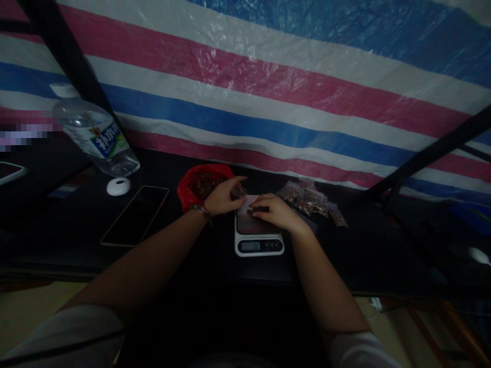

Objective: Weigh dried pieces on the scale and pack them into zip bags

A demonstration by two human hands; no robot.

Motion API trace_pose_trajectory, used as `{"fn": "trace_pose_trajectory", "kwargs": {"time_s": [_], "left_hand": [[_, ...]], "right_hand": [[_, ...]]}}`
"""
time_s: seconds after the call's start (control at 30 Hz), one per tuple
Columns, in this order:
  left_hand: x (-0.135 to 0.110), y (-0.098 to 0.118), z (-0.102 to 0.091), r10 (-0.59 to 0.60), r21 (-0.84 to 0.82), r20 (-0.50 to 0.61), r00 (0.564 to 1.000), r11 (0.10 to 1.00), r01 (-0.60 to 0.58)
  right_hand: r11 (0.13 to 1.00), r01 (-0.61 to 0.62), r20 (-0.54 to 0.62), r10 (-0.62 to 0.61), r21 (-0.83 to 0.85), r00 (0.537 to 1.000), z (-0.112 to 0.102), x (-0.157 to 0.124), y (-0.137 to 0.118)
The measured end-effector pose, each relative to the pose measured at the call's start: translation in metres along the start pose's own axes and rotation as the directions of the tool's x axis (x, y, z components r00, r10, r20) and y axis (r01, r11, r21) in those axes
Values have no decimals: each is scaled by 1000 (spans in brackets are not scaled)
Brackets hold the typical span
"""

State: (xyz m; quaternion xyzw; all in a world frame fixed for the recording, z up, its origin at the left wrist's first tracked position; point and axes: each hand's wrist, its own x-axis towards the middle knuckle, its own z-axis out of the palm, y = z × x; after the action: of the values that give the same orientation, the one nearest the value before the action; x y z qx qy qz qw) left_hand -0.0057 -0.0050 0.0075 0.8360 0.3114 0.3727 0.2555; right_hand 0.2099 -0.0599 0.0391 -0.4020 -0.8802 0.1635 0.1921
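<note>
At frame centre, the left hand curved half open around clear plastic; the right hand curled over the scale. Neither's grip could be made out.

The striped sheet across the upper frame is shiny, woven plastic; the scale at centre, smooth plastic; the red bag left of centre, thin crinkled plastic; the bottle at left, clear glossy plastic.
</note>
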Motion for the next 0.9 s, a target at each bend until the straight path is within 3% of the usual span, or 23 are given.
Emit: {"fn": "trace_pose_trajectory", "kwargs": {"time_s": [0.17, 0.37, 0.47, 0.57, 0.63, 0.9], "left_hand": [[0, 2, 2, 11, 12, 11, 1000, 1000, -11], [0, 0, 0, 13, -2, 21, 1000, 1000, -13], [0, 3, 0, 34, 27, 49, 998, 999, -36], [1, 13, 1, 79, 86, 106, 991, 992, -88], [2, 23, 3, 112, 135, 126, 986, 982, -129], [-1, 35, 6, 122, 177, -24, 992, 977, -116]], "right_hand": [[999, -5, 30, 7, -47, 1000, 7, 6, -2], [986, -62, -49, 56, -154, 997, 10, 6, 1], [990, -95, -200, 72, -106, 977, 5, 4, 0], [997, -76, -400, 69, -2, 914, 4, 4, -6], [998, -59, -444, 69, 37, 894, 7, 5, -10], [995, 66, -422, -31, 68, 906, 10, 4, -22]]}}
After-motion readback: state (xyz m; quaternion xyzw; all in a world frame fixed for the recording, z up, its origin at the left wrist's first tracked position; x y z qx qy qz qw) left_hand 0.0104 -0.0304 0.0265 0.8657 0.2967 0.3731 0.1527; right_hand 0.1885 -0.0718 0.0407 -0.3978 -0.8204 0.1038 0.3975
